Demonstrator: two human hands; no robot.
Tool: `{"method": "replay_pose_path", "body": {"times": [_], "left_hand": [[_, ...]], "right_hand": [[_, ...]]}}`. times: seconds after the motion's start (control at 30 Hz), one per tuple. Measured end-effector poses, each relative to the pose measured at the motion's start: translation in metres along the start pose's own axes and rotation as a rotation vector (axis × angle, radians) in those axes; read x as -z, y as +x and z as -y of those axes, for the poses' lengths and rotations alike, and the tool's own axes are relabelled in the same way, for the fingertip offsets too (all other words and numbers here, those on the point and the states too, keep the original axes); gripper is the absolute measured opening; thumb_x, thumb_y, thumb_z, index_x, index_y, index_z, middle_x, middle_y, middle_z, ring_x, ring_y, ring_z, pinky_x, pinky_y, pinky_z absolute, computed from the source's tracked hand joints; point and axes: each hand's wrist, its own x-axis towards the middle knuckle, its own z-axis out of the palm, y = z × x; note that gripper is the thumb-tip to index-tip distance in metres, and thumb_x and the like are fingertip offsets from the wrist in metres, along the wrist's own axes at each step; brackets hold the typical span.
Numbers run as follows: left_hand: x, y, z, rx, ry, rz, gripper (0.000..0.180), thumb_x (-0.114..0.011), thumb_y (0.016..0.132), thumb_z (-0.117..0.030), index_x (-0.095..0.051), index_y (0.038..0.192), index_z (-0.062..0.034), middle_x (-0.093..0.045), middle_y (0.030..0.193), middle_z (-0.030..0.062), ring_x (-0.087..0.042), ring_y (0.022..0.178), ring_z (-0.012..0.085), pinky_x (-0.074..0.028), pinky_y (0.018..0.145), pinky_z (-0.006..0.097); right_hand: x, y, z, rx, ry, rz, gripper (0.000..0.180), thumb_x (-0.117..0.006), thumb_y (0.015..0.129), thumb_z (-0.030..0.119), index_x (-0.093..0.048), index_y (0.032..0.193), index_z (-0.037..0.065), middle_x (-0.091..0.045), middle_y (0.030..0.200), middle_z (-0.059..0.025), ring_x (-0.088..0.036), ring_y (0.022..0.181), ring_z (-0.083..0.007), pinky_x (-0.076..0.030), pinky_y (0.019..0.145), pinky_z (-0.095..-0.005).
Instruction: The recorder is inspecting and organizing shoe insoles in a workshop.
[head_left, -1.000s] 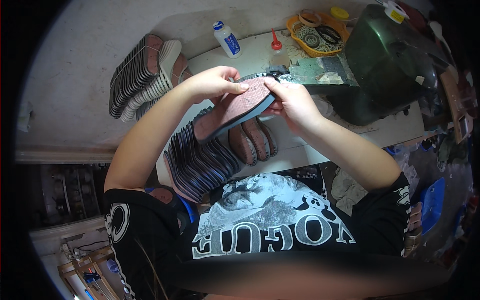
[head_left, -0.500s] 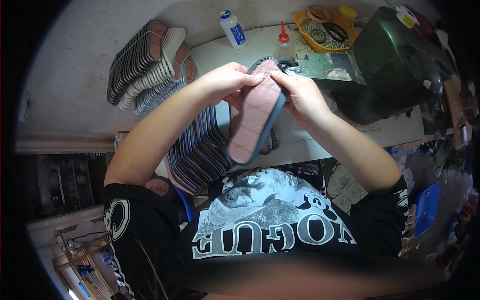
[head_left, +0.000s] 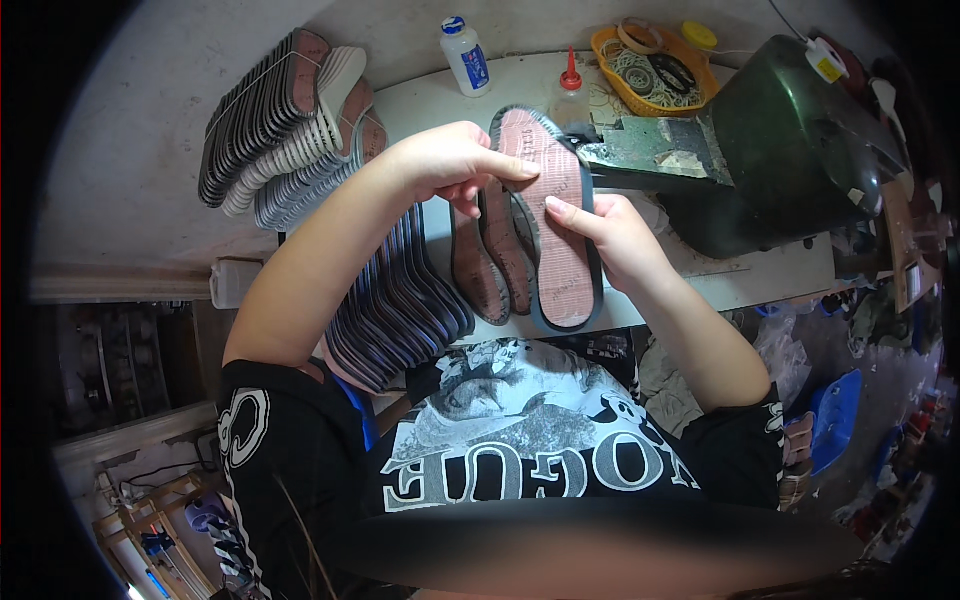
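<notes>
A pink-faced shoe sole [head_left: 562, 240] with a dark rim stands nearly upright in front of me, its pink ribbed face toward me. My left hand [head_left: 465, 168] grips its upper left edge, thumb laid on the pink face and fingers behind. Lower down on the other side, my right hand [head_left: 612, 238] holds its right edge, thumb pressed on the face. Just left of it, under my left hand, two more pink soles with dark edging [head_left: 478, 268] lie on the white table [head_left: 420, 110]. A row of stacked dark soles [head_left: 400, 310] stands beside them, partly behind my left forearm.
Bundled soles [head_left: 265, 120] stand at the back left. Behind my hands are a white bottle [head_left: 466, 62], a red-tipped bottle [head_left: 570, 85] and a yellow basket [head_left: 655, 70] of cords and rings. A dark green machine [head_left: 790, 130] takes up the right side.
The sole has turned more upright and shifted right. My right hand has slid lower along its edge, and the two soles on the table show more.
</notes>
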Motion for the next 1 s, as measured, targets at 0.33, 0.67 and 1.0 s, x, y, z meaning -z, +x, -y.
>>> {"method": "replay_pose_path", "body": {"times": [0.33, 0.67, 1.0], "left_hand": [[0.0, 0.017, 0.01, -0.042, -0.184, -0.191, 0.042, -0.08, 0.069, -0.042, -0.061, 0.073, -0.0048, -0.037, 0.046, -0.0066, -0.037, 0.039, 0.0038, -0.04, 0.042, 0.02], [0.023, 0.037, 0.011, -0.008, -0.218, -0.14, 0.049, -0.075, 0.071, -0.052, -0.058, 0.074, -0.006, -0.034, 0.043, -0.0074, -0.034, 0.037, 0.0036, -0.037, 0.041, 0.02], [0.064, 0.071, -0.004, -0.515, 0.394, -0.121, 0.084, -0.071, 0.074, -0.047, -0.038, 0.138, -0.0037, -0.041, 0.137, 0.0186, -0.038, 0.129, 0.0297, -0.031, 0.106, 0.037]], "right_hand": [[-0.002, -0.011, 0.003, -0.071, -0.012, -0.032, 0.034, -0.065, 0.087, 0.026, -0.061, 0.102, -0.004, -0.067, 0.089, -0.0114, -0.066, 0.073, -0.0149, -0.053, 0.066, -0.0264], [-0.028, -0.032, -0.017, -0.013, 0.227, -0.073, 0.029, -0.059, 0.09, 0.024, -0.06, 0.096, -0.004, -0.067, 0.077, -0.0161, -0.067, 0.064, -0.018, -0.054, 0.058, -0.0273], [-0.039, -0.002, -0.003, 0.092, 0.334, -0.193, 0.028, -0.052, 0.093, 0.021, -0.062, 0.093, -0.005, -0.068, 0.078, -0.0171, -0.068, 0.065, -0.0186, -0.053, 0.058, -0.0258]]}}
